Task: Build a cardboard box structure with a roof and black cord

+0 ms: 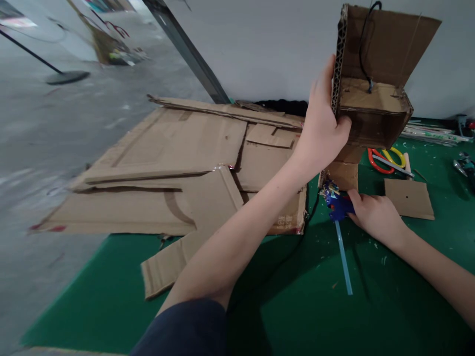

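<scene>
My left hand (pixel 326 118) grips the left side of a cardboard box structure (pixel 374 96) and holds it above the table. A black cord (pixel 361 47) loops from the top of its tall panel down to its inner ledge. Lower down, my right hand (pixel 376 215) is closed around a blue glue gun (pixel 338 203). A translucent glue stick (pixel 343 259) sticks out of the gun toward me. The gun's far end is beside a small cardboard piece (pixel 343 175) under the box; whether they touch I cannot tell.
Large cardboard sheets (pixel 178 143) lie stacked on the left of the green table (pixel 289 296). Scissors with red and yellow handles (pixel 386 160) and a small cardboard square (pixel 408 198) lie on the right. Pliers (pixel 465 165) are at the far right edge.
</scene>
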Available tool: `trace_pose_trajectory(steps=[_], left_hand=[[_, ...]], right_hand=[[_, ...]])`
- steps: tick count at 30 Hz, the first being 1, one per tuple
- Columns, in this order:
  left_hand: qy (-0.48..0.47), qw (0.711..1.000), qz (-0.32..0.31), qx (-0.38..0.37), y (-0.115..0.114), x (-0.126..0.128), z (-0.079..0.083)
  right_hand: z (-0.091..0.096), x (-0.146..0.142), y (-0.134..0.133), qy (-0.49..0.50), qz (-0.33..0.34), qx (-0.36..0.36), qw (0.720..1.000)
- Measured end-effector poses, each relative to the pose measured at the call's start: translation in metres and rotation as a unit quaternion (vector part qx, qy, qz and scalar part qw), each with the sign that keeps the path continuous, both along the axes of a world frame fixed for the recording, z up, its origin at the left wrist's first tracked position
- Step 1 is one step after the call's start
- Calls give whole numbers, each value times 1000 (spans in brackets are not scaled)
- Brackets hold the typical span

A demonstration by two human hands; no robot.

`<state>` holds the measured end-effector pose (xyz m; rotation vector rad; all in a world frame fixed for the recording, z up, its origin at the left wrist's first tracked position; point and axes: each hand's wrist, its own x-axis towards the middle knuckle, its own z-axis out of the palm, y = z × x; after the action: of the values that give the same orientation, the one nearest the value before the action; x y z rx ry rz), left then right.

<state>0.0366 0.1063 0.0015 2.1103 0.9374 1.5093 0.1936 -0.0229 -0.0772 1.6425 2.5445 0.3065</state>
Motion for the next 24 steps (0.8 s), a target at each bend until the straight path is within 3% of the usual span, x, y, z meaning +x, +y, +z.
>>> trace_pose_trajectory(steps=[12, 19, 24], left_hand=[[6, 999, 19, 37, 2, -1, -4], [4, 1000, -1, 7, 3, -1, -5], [14, 1000, 1, 20, 6, -1, -8]], right_hand=[[3, 5, 2, -5, -7, -19, 1000], [14, 20, 1, -39, -6, -47, 998], [-1, 50, -13, -33, -23, -3, 999]])
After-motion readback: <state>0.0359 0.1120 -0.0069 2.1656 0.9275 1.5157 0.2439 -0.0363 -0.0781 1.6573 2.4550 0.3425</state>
